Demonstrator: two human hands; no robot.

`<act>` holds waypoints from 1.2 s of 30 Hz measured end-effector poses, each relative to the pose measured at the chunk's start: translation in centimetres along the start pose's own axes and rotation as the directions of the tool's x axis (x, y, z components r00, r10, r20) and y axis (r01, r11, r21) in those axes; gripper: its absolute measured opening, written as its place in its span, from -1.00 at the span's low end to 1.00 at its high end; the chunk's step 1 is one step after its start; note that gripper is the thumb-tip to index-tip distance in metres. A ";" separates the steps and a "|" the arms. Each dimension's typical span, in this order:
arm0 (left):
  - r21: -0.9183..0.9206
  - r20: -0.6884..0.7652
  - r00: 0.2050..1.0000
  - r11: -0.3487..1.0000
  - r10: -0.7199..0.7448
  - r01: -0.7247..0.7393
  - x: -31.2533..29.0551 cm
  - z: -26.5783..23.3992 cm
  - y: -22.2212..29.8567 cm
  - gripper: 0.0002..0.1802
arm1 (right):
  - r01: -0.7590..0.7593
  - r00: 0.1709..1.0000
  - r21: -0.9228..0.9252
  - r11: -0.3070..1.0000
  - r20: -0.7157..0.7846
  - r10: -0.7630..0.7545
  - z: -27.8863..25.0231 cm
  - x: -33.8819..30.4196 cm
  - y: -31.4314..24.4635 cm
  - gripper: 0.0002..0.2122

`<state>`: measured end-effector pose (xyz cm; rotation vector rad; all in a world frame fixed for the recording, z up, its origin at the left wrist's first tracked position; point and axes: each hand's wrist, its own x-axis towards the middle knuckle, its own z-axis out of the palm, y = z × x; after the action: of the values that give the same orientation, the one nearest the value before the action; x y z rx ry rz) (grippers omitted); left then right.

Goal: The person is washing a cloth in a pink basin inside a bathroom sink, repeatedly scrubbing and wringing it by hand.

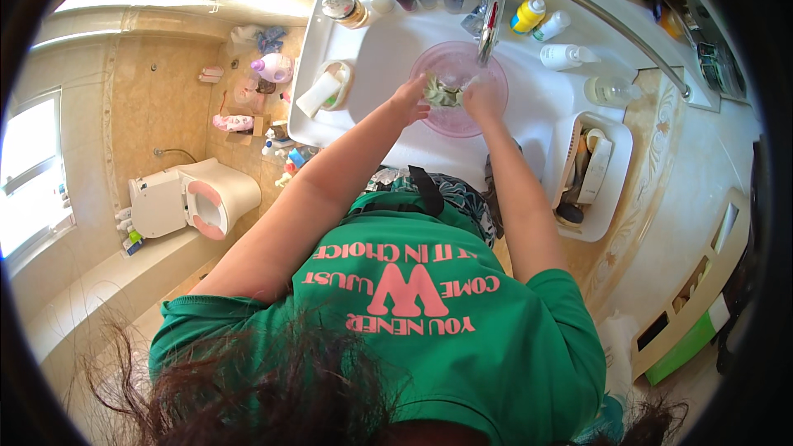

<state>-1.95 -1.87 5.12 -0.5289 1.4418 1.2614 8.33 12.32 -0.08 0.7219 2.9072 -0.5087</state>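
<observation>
holding wrinkled greenish cloth (444, 94), left grip (410, 100), right grip (485, 101) clamped on it, round pink basin (453, 125)

Basin (450, 128) in sink (384, 58), beneath faucet (493, 12)

Sink (384, 54): open passage left of basin (454, 126); left forearm (355, 149) crosses near side. Tap (492, 16) overhangs basin's far side, obstructing descent. Bottles (565, 56) block far right; bin (619, 153), near right.
</observation>
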 end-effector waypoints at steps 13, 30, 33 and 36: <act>0.040 0.059 0.998 0.999 0.027 -0.029 1.4 -1.6 -0.5 -0.65 | -0.124 0.988 0.372 0.920 -0.035 0.148 8.1 -0.1 2.1 -0.83; -0.388 0.511 0.639 0.818 0.574 -0.425 0.0 -1.7 -2.1 -0.55 | 0.297 0.928 0.791 0.535 -0.372 0.034 -11.2 -6.2 -15.0 -0.77; -0.526 0.658 0.636 0.851 0.403 0.005 0.4 -1.2 -1.2 -0.56 | 0.339 0.854 0.702 0.627 -0.509 0.108 -10.7 -5.6 -15.0 -0.78; -0.550 0.699 0.614 0.824 0.367 0.135 0.5 -0.8 -0.9 -0.58 | 0.347 0.787 0.590 0.729 -0.606 0.116 -9.4 -4.3 -14.4 -0.78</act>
<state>-1.65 -2.77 4.17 -0.1713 0.3251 1.7470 5.19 1.71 13.74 0.8952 3.3423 -1.7393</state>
